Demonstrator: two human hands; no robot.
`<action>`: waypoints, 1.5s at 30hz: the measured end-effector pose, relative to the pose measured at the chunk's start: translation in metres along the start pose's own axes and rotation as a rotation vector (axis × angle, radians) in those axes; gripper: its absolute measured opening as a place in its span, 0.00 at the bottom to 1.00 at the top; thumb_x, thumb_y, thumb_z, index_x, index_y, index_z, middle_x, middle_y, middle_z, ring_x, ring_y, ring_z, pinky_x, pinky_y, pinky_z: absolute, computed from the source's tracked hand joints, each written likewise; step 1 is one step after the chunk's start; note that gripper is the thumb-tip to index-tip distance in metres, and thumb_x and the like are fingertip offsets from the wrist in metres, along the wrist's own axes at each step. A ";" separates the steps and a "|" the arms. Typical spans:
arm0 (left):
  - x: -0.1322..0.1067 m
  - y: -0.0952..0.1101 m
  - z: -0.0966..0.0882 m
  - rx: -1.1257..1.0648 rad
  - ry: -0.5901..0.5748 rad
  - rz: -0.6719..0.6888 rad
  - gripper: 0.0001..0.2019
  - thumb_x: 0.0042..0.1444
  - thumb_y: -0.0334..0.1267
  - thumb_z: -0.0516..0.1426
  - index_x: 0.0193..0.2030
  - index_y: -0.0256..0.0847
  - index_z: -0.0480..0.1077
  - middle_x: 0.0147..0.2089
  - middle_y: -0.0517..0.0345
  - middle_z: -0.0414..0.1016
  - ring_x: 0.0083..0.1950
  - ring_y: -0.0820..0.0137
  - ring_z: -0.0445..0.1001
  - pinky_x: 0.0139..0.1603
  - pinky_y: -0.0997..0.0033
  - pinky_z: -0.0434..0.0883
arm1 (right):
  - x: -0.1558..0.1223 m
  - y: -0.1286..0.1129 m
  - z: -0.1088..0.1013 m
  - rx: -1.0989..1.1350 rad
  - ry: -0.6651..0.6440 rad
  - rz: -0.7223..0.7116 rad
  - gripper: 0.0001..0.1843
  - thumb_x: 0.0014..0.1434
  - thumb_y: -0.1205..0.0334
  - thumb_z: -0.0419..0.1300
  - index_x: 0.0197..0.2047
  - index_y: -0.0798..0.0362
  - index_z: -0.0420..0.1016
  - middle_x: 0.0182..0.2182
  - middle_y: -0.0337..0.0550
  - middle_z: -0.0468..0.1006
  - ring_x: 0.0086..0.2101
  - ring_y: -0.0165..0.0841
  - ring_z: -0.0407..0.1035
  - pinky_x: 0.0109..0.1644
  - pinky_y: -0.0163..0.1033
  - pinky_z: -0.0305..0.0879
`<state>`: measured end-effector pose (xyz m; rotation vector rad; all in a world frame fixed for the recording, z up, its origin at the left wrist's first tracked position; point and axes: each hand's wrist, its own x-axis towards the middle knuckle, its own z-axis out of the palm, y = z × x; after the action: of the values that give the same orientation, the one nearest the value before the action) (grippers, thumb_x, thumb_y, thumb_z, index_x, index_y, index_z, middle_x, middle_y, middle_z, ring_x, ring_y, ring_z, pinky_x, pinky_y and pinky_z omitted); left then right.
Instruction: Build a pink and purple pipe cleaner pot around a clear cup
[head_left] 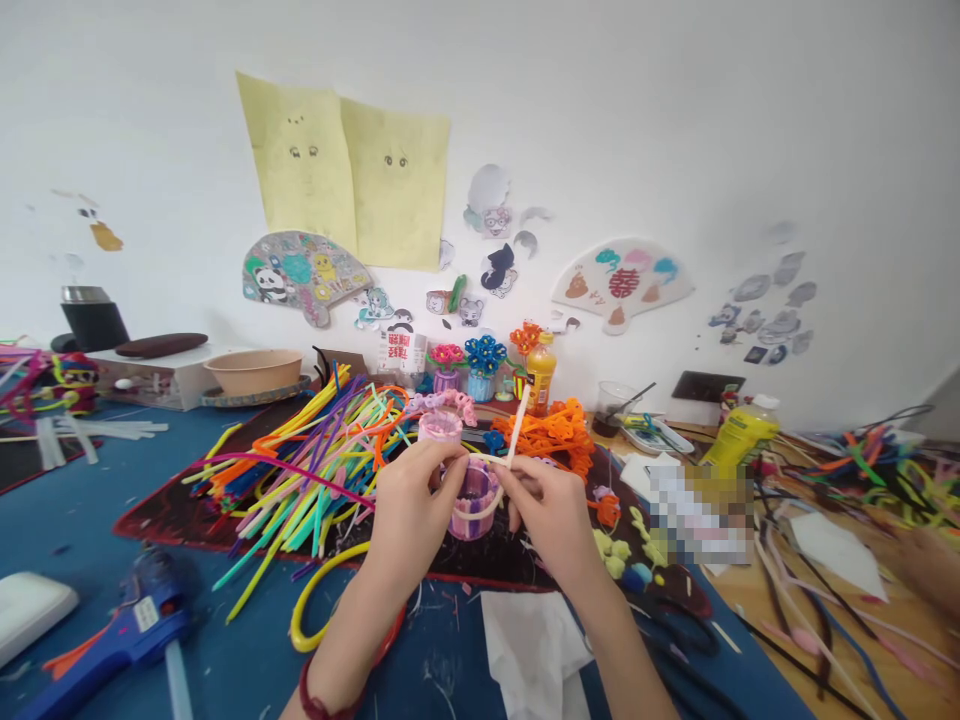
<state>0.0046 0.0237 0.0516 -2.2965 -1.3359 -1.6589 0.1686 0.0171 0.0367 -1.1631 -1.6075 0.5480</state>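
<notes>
A cream pipe cleaner (520,425) is pinched between my two hands, bent into a loop with one end sticking up. My left hand (416,490) grips it at the loop's left side, thumb against fingertips. On the other side, my right hand (546,500) pinches the spot where the loop meets the upright end. Behind and below the loop stands a small pink and purple cup (471,530); whether the loop goes round it or hangs in front, I cannot tell. A pink cup (440,427) sits just beyond my left hand.
Coloured pipe cleaners (315,490) lie piled at left, orange ones (555,435) at right. A blue glue gun (146,610) rests front left. White tissue (536,645) lies between my forearms, black-handled scissors (675,630) right. Small flower pots (484,370) and an orange bottle (541,370) stand behind.
</notes>
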 end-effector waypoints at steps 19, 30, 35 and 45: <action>-0.001 -0.001 0.002 0.026 0.015 0.035 0.05 0.60 0.28 0.60 0.35 0.38 0.77 0.29 0.60 0.78 0.27 0.73 0.71 0.30 0.76 0.66 | -0.001 0.008 0.002 -0.238 0.161 -0.137 0.17 0.65 0.62 0.55 0.48 0.57 0.83 0.25 0.40 0.78 0.15 0.28 0.61 0.25 0.35 0.61; -0.004 -0.002 0.003 0.044 0.005 0.097 0.07 0.63 0.29 0.57 0.37 0.37 0.78 0.34 0.54 0.80 0.35 0.69 0.77 0.39 0.74 0.72 | 0.000 0.016 0.002 -0.398 0.123 -0.260 0.12 0.67 0.64 0.56 0.42 0.54 0.82 0.30 0.44 0.80 0.30 0.36 0.74 0.35 0.37 0.64; -0.004 -0.003 0.004 0.066 0.003 0.117 0.08 0.63 0.29 0.56 0.37 0.38 0.77 0.34 0.55 0.80 0.35 0.68 0.77 0.38 0.73 0.72 | 0.001 0.020 0.000 -0.428 0.123 -0.270 0.13 0.69 0.64 0.55 0.42 0.53 0.82 0.32 0.45 0.82 0.28 0.36 0.74 0.35 0.37 0.66; -0.004 -0.003 0.005 0.091 -0.013 0.134 0.09 0.64 0.28 0.56 0.37 0.36 0.78 0.34 0.52 0.80 0.36 0.66 0.77 0.37 0.71 0.71 | 0.001 0.018 0.001 -0.466 0.078 -0.305 0.14 0.70 0.66 0.54 0.39 0.54 0.82 0.30 0.45 0.81 0.33 0.38 0.76 0.38 0.38 0.66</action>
<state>0.0063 0.0248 0.0449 -2.2932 -1.2031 -1.5138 0.1755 0.0254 0.0222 -1.2191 -1.8554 -0.0764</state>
